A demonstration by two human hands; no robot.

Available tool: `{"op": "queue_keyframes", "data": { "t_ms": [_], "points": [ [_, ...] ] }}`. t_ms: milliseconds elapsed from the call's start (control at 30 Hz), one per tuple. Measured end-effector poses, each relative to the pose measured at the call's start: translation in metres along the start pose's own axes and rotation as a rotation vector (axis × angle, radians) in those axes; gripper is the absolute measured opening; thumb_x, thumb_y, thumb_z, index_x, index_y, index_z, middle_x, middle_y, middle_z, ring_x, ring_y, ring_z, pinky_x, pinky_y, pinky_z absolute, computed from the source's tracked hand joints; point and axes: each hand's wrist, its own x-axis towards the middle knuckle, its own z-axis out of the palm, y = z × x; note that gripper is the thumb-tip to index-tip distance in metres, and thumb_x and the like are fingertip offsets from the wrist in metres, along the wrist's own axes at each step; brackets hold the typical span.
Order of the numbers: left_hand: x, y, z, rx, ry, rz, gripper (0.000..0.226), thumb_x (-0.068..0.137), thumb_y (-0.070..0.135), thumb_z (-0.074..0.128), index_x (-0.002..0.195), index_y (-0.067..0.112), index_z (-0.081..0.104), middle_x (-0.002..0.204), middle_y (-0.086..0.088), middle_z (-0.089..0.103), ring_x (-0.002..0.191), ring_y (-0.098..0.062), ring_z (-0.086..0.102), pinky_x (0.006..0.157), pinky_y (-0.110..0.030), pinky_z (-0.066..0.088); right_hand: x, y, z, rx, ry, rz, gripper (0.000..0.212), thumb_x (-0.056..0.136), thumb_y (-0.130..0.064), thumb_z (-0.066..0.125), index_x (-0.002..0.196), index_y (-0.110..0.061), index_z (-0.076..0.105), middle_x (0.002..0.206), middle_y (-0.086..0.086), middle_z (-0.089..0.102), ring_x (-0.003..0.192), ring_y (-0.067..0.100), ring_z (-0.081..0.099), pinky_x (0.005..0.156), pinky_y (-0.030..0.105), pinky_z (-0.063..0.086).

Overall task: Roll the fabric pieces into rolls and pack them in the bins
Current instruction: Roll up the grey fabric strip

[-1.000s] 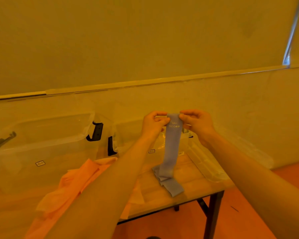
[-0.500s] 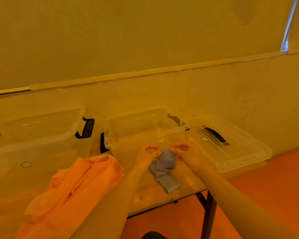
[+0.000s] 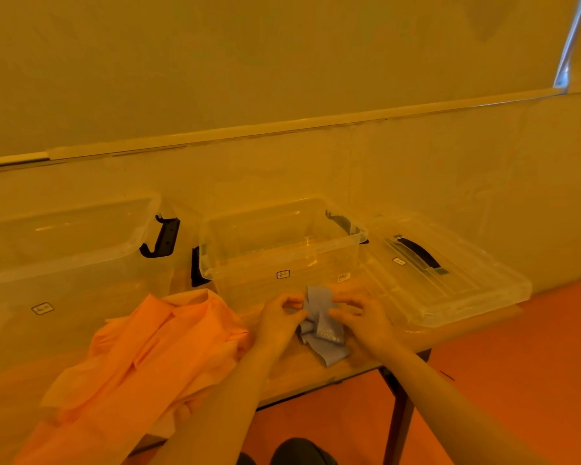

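A narrow blue fabric strip (image 3: pixel 322 325) lies bunched on the wooden table (image 3: pixel 302 367), just in front of the middle clear bin (image 3: pixel 282 250). My left hand (image 3: pixel 279 322) pinches its left edge with curled fingers. My right hand (image 3: pixel 361 322) holds its right side, fingers curled over the folds. One end of the strip stands up between my hands; the other trails toward the table's front edge. An orange garment (image 3: pixel 148 364) lies crumpled to the left.
A second clear bin (image 3: pixel 64 256) with black latches stands at the left. A clear lid (image 3: pixel 450 273) with a black handle lies at the right, overhanging the table. A wall runs close behind. The table's front edge and leg (image 3: pixel 396 411) are near me.
My hands have brought the blue strip down from in front of the bins to the table, where it now lies bunched. My view has tilted downward.
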Motion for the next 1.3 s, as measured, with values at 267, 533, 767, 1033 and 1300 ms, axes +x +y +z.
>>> {"op": "queue_keyframes", "data": {
  "t_ms": [267,533,767,1033,1300],
  "points": [
    [-0.011,-0.007,-0.010,0.124,0.051,0.195,0.027,0.084,0.014,0.067,0.104,0.030,0.058,0.108,0.004,0.060,0.093,-0.012,0.057,0.079,-0.032,0.051,-0.013,0.006,-0.016,-0.093,0.053,-0.024,0.024,0.087,-0.014,0.066,0.110,-0.014,0.063,0.111,0.000,0.061,0.105,0.015,0.056,0.076,0.019,0.043],
    [-0.025,-0.013,-0.005,0.324,-0.102,0.338,0.037,0.082,0.020,0.071,0.118,0.022,0.061,0.119,0.002,0.057,0.107,-0.012,0.052,0.086,-0.022,0.042,-0.034,0.013,-0.012,-0.157,-0.002,0.031,0.043,0.082,-0.014,0.072,0.122,-0.005,0.058,0.121,0.009,0.059,0.109,0.022,0.057,0.081,0.027,0.047],
    [-0.017,-0.002,-0.001,0.451,-0.158,0.351,0.042,0.084,0.031,0.069,0.125,0.028,0.057,0.139,0.003,0.043,0.131,-0.016,0.034,0.101,-0.026,0.029,-0.033,0.014,-0.008,-0.230,-0.002,0.007,0.042,0.081,-0.013,0.073,0.120,-0.003,0.060,0.115,0.011,0.062,0.105,0.023,0.060,0.081,0.024,0.048],
    [-0.005,0.002,0.005,0.500,-0.209,0.272,0.019,0.090,0.032,0.061,0.107,0.029,0.065,0.142,0.004,0.040,0.133,-0.018,0.030,0.107,-0.038,0.029,-0.025,0.015,-0.003,-0.169,0.003,-0.008,0.023,0.080,-0.011,0.073,0.102,-0.009,0.067,0.093,0.004,0.066,0.085,0.011,0.062,0.067,0.013,0.049],
    [0.000,0.006,0.005,0.405,-0.264,0.229,0.012,0.084,0.034,0.067,0.093,0.027,0.072,0.141,0.000,0.046,0.133,-0.018,0.035,0.106,-0.043,0.034,-0.023,0.013,-0.008,-0.061,0.067,0.056,0.009,0.082,-0.008,0.071,0.090,-0.008,0.068,0.083,0.006,0.066,0.076,0.015,0.063,0.064,0.026,0.050]
  ]
}}
